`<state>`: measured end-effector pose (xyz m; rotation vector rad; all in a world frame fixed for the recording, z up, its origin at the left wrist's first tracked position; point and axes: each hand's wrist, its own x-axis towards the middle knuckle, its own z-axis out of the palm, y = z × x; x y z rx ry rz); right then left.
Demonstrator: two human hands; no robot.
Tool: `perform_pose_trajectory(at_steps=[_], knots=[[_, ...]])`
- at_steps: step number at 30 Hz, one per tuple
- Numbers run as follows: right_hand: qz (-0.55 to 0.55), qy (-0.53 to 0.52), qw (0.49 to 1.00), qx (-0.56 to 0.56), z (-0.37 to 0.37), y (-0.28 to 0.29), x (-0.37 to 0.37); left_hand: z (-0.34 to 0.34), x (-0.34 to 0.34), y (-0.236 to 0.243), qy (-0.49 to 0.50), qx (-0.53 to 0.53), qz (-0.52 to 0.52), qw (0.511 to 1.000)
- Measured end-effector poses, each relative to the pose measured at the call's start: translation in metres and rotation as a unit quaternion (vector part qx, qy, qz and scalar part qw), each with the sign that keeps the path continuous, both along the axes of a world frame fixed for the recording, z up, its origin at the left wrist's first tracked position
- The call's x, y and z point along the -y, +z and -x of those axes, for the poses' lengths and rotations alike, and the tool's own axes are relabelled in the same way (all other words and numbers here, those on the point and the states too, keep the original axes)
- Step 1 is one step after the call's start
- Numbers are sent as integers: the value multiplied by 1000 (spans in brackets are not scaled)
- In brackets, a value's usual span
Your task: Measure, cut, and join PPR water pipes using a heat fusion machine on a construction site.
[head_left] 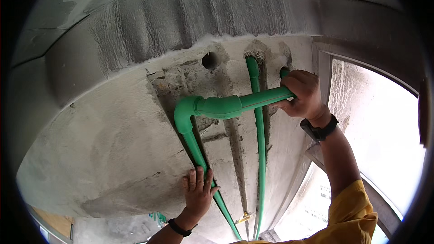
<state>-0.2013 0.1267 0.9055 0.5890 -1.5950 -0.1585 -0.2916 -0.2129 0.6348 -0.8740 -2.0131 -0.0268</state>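
So the yellow sleeve (352, 212) is sitting closest to the camera, and past it the right hand (300, 92) is gripping the green crosspiece (266, 98) at its outer end. Well apart from that, the left hand (198, 197) is resting with fingers spread, not wrapped, on the long green pipe (196, 149) running down the wall (126, 144). An elbow (183, 112) is joining the two pieces. Looks like steadying work to me, so I'd be easing the crosspiece gently, bracing low and not twisting that elbow. Farther out, the crosspiece is passing in front of a second green pipe (261, 140), and a round hole (210, 60) is showing above.
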Motion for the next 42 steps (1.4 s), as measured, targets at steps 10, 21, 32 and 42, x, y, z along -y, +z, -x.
perform_pose_trajectory(at_steps=[10,21,32,42], knots=[[-5,26,998,59,-1,-3,88,3,6,1,-14,13,-4,1000],[-7,1,998,69,2,-1,88,0,0,1,6,22,13,1000],[-5,-12,997,74,1,-3,90,-2,0,1,14,32,-5,999],[545,443,656,276,7,-136,151,3,-2,0,-4,-13,2,1000]])
